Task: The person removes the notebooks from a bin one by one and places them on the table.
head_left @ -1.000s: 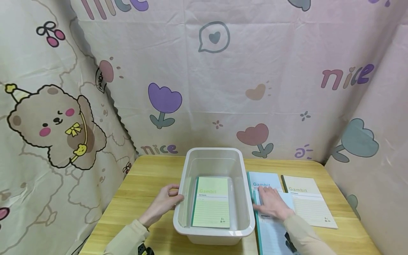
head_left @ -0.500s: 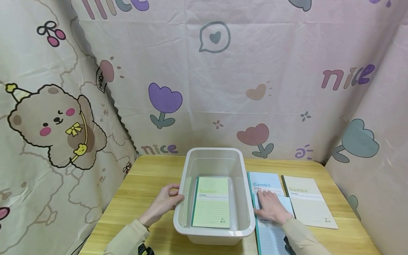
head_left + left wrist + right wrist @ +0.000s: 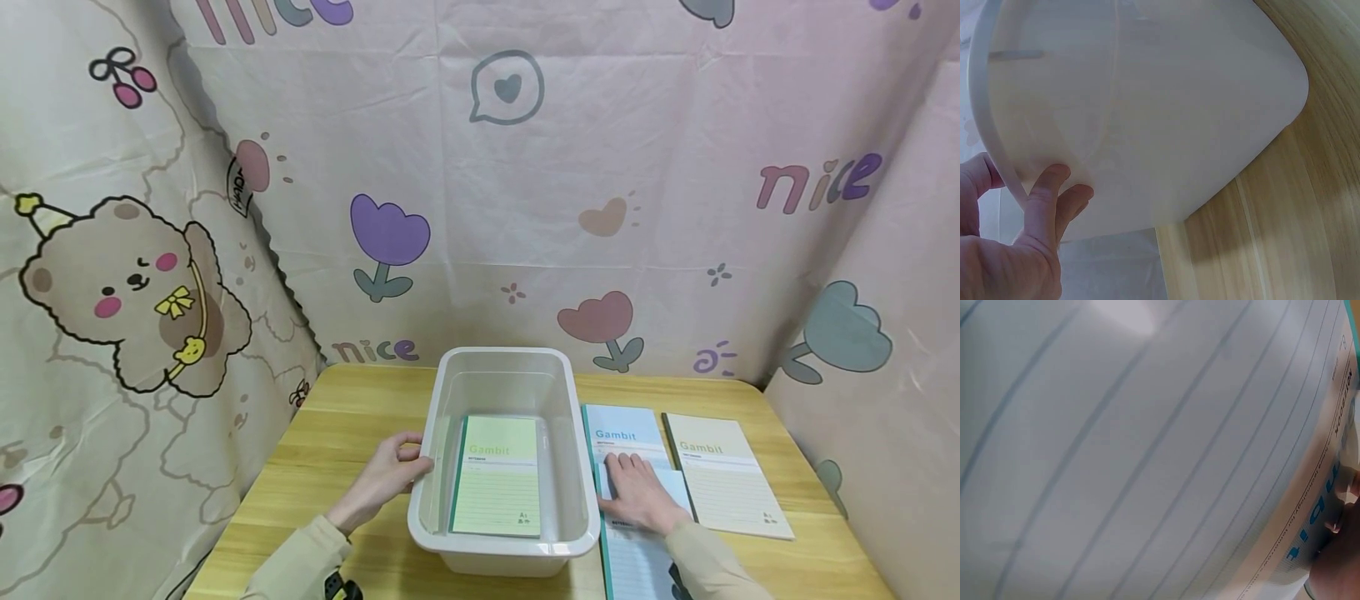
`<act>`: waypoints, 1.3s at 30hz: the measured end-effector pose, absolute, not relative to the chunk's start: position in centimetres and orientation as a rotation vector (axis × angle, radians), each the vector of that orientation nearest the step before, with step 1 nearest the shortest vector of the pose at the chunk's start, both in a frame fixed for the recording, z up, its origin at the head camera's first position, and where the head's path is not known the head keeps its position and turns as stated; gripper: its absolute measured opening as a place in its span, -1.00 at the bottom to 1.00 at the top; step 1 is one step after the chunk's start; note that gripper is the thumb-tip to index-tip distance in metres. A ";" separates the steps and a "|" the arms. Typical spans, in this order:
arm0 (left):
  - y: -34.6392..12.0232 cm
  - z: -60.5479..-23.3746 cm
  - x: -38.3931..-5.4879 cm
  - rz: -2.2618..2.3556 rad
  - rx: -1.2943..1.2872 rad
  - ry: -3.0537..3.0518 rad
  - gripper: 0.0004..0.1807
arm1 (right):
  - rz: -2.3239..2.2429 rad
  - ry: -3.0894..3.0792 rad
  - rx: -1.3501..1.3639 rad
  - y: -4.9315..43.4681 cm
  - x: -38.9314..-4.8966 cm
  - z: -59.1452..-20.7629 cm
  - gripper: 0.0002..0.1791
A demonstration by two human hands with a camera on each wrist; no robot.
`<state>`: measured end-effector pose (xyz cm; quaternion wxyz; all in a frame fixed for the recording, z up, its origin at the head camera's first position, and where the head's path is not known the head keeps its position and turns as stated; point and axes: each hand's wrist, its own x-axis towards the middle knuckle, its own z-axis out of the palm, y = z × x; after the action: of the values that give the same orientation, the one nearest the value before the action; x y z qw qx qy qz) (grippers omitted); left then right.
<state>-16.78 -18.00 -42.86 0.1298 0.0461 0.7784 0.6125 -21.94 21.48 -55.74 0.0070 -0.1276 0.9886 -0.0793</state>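
My left hand grips the left rim of a white plastic bin; in the left wrist view its fingers lie against the outer wall. A green notebook lies flat inside the bin. On the right, my right hand holds the upper end of a light blue notebook, fingertips past its top edge and thumb at its green spine. The lined blue cover fills most of the right wrist view, where the fingers are mostly hidden. Beneath it, a second blue notebook sticks out farther back.
A beige notebook with a dark spine lies to the right of the blue ones. All this rests on a wooden table. A patterned curtain hangs behind the table and along both sides.
My right hand has drawn the upper blue notebook a little toward me, so more of the lower blue notebook shows. The left hand and the bin have stayed put.
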 end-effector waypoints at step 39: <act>-17.8 -42.6 -16.8 1.789 0.122 2.265 -0.50 | -0.465 3.215 -0.538 20.2 -24.3 -44.1 -0.30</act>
<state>-16.79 -17.84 -42.64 0.1263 0.0420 0.7778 0.6143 -24.31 20.19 -44.12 -0.0755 -0.1630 0.9736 -0.1408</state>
